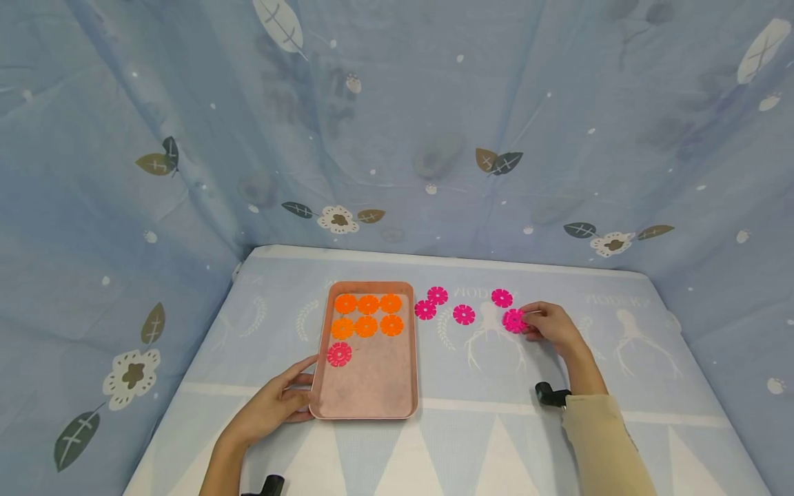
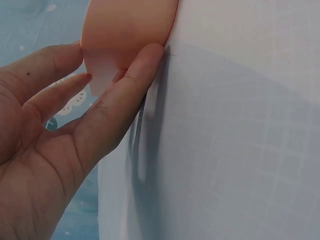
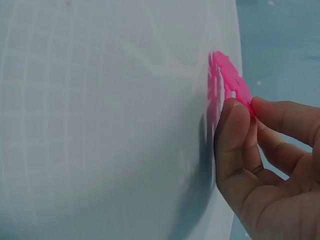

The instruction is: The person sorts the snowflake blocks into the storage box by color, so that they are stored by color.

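My right hand (image 1: 552, 324) pinches a bright pink snowflake disc (image 1: 512, 320) between thumb and fingertips. In the right wrist view this disc (image 3: 231, 75) tilts up off the cloth at the fingertips; whether a second one lies against it is hard to tell. My left hand (image 1: 273, 406) holds the left side of a shallow pink tray (image 1: 378, 386) near its front corner, the thumb low on the outer wall (image 2: 125, 30). Inside the tray lie two rows of orange snowflake discs (image 1: 366, 326) at the back and one pinkish-red disc (image 1: 339, 354) at the left.
Several loose pink discs, including one disc (image 1: 464, 315) midway along, lie on the patterned cloth (image 1: 484, 441) between the tray and my right hand. Blue printed curtains (image 1: 397, 138) hang behind and at both sides. A black wrist mount (image 1: 548, 395) sits below the right hand.
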Demonstrator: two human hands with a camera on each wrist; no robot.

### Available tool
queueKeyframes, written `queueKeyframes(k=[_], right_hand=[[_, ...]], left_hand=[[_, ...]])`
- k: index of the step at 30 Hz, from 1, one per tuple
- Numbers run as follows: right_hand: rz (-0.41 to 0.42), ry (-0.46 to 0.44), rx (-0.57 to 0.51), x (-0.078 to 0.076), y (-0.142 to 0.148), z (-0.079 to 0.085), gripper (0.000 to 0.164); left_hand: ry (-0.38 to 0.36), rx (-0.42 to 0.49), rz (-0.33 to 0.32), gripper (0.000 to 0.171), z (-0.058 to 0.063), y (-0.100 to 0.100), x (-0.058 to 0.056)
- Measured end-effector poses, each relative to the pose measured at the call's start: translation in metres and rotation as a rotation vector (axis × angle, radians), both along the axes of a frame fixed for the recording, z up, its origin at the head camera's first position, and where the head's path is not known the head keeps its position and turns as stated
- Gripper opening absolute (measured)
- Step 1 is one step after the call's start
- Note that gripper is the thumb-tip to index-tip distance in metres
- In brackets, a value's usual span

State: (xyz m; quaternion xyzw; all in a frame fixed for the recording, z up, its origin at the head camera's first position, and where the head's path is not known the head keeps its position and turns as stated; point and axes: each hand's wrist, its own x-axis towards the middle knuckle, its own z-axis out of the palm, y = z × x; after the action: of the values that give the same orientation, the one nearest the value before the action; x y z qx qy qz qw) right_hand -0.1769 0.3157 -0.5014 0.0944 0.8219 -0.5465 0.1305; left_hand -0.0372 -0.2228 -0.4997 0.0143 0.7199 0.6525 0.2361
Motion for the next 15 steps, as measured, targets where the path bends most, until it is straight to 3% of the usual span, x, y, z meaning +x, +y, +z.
queueKeyframes(k=[15], right_hand=[[0.057, 0.040, -0.025, 0.003, -0.030, 0.014, 0.032]], left_hand=[[0.005, 0.020, -0.015, 0.068, -0.001, -0.001, 0.001]])
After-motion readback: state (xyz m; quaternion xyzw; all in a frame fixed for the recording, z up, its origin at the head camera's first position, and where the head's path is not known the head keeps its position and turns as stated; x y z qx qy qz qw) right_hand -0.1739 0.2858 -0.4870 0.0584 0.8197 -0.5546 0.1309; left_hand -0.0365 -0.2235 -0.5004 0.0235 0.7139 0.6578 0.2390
